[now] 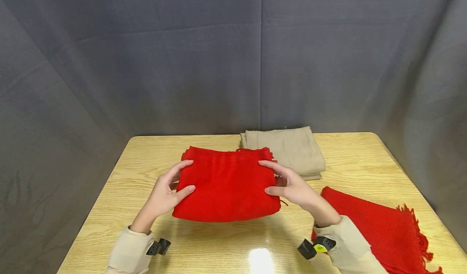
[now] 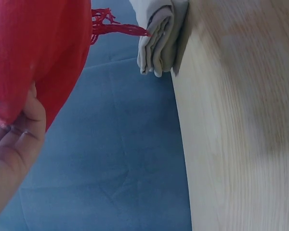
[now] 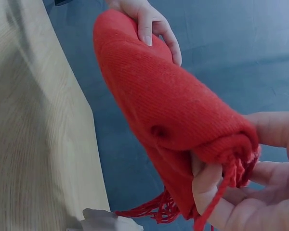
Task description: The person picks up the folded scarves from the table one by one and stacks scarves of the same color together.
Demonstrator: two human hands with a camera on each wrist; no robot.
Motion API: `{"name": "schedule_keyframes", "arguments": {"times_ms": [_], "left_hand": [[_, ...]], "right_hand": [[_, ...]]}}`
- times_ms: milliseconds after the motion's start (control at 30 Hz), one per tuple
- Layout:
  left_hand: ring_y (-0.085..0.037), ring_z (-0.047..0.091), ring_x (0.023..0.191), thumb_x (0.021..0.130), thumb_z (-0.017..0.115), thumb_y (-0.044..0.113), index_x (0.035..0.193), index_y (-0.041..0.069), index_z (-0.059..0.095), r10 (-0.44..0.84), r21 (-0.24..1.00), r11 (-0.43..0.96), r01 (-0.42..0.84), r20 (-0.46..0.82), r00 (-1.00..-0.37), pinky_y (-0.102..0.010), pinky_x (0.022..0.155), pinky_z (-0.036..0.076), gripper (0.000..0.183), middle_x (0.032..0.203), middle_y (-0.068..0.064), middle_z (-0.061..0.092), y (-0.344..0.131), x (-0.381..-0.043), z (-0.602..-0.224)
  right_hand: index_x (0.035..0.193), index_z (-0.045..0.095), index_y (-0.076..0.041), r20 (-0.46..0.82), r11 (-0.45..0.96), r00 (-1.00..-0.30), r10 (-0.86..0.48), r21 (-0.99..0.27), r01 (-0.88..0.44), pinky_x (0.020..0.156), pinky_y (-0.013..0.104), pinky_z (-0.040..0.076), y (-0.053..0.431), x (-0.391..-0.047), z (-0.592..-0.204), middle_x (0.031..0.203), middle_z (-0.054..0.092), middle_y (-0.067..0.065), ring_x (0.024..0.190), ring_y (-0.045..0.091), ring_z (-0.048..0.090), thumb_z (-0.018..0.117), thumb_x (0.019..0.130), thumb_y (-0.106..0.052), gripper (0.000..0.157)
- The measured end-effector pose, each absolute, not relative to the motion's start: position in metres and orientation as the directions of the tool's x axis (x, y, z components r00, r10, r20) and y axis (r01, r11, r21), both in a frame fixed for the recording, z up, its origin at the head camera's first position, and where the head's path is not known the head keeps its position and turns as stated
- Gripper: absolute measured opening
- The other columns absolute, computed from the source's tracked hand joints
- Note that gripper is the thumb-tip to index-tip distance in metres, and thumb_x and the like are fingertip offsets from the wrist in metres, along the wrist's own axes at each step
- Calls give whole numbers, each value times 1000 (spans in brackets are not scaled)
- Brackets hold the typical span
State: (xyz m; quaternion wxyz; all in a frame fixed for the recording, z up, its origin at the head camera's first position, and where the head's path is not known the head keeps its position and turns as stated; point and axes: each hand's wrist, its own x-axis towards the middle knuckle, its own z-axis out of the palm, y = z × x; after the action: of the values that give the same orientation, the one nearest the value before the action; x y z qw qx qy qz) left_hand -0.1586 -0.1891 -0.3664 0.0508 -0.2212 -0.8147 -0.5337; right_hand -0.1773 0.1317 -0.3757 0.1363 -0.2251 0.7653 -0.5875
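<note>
A folded red scarf (image 1: 226, 185) with fringe is held up above the table between both hands. My left hand (image 1: 168, 191) grips its left end, thumb and a finger on the near face, other fingers behind. At the opposite end my right hand (image 1: 292, 185) grips it in the same way. In the right wrist view the scarf (image 3: 168, 101) looks like a thick folded bundle, its red fringe hanging by the right hand (image 3: 260, 187). The left wrist view shows the left hand's fingers (image 2: 31, 120) curled under the cloth.
A folded beige cloth (image 1: 292, 148) lies at the back of the wooden table (image 1: 204, 249), partly behind the held scarf. Another red fringed scarf (image 1: 383, 229) lies at the right, partly under the right forearm. Grey curtain (image 1: 197, 63) hangs behind the table.
</note>
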Motion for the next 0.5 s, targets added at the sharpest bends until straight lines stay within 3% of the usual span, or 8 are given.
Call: {"name": "schedule_keyframes", "arguments": {"times_ms": [200, 500], "left_hand": [[-35, 60, 85, 76, 62, -14, 125, -7, 43, 313, 847, 323, 423, 326, -892, -30, 68, 52, 53, 106, -24, 57, -184, -157, -368], [-32, 61, 83, 75, 63, -14, 123, -8, 44, 319, 834, 320, 450, 352, -880, -31, 68, 52, 52, 102, -22, 59, -179, -154, -373]], "right_hand": [[137, 37, -3, 65, 199, -861, -505, -961, -190, 72, 30, 49, 138, -173, -379, 107, 53, 17, 81, 22, 57, 58, 81, 5, 60], [137, 36, -2, 64, 220, -859, -507, -954, -201, 66, 28, 48, 144, -166, -380, 109, 49, 19, 70, 18, 56, 60, 81, 4, 61]]}}
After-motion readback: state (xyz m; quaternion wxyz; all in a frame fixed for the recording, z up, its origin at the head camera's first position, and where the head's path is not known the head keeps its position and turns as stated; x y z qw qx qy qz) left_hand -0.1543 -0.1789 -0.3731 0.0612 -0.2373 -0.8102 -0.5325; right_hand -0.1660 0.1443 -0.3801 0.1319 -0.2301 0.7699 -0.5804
